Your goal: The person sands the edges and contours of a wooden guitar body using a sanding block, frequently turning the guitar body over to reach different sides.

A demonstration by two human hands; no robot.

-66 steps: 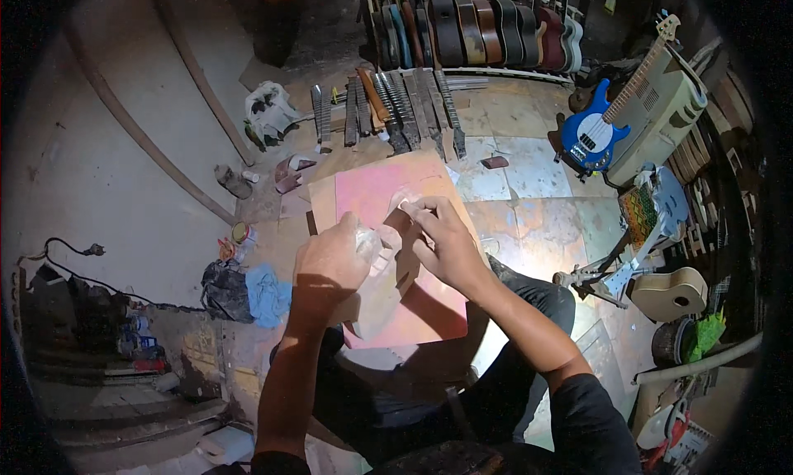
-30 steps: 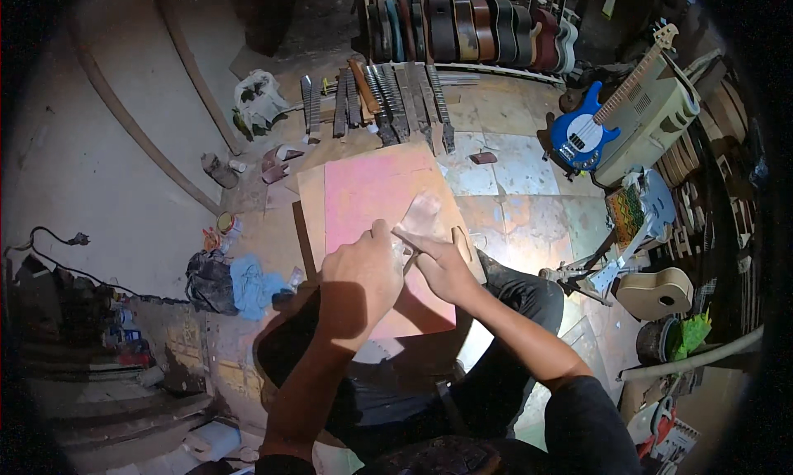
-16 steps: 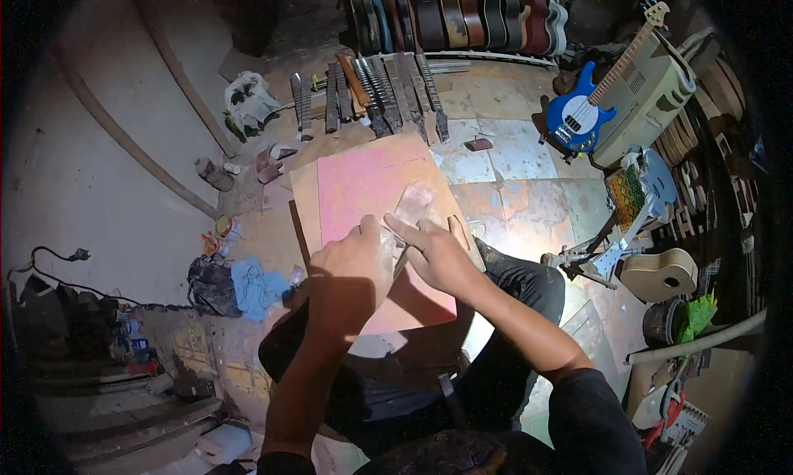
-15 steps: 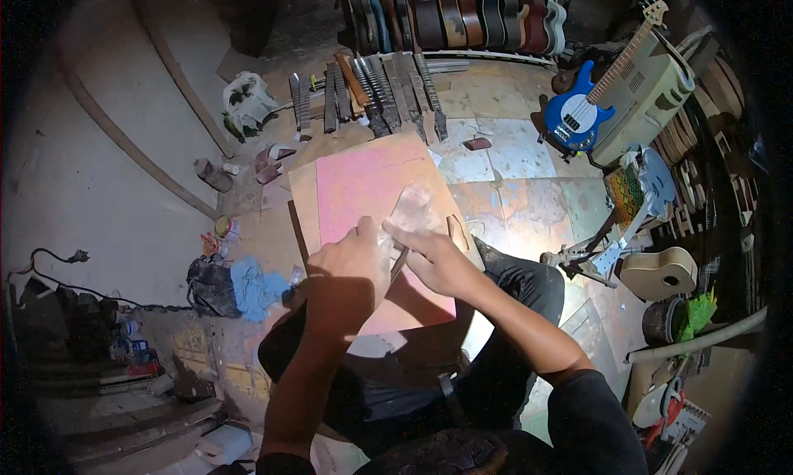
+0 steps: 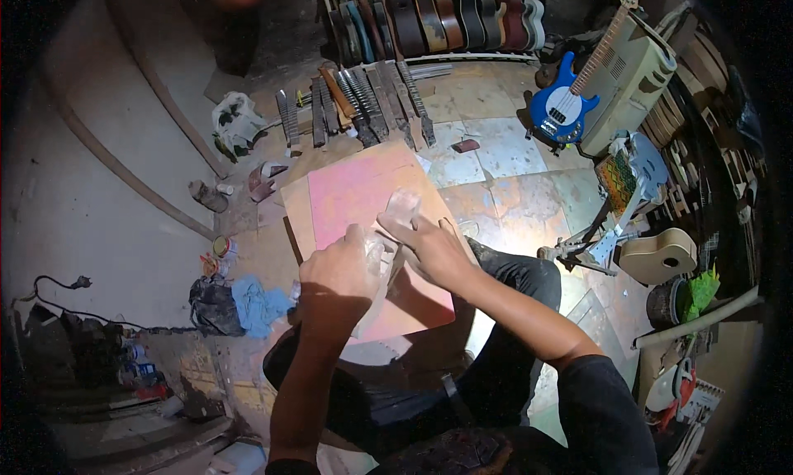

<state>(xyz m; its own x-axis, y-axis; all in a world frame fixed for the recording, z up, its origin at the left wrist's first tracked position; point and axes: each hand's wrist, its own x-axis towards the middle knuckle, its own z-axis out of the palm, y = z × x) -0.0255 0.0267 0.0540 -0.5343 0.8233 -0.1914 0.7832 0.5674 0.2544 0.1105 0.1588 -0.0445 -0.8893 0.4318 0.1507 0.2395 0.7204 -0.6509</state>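
Observation:
A pale, dusty wooden piece (image 5: 403,204), shaped like a guitar neck with a flared end, slants across the board in front of me. My left hand (image 5: 337,264) closes round its left side, and much of it is hidden under my fingers. From the right, my right hand (image 5: 438,252) grips the piece near its flared end, thumb pointing left across it. Whether a small sanding sheet lies under my fingers I cannot tell. Beneath both hands, the flat board with a pink face (image 5: 351,190) rests on or just above my lap.
Several loose guitar necks (image 5: 372,103) lie on the tiled floor ahead. Behind them stands a row of guitar bodies (image 5: 446,21). A blue bass guitar (image 5: 562,107) leans at the right, with an acoustic guitar body (image 5: 658,256) nearer. Blue cloth (image 5: 260,301) lies at the left.
My view has shifted slightly. Both hands keep their grip, but the left has turned a little, and more of the pale wood shows between them.

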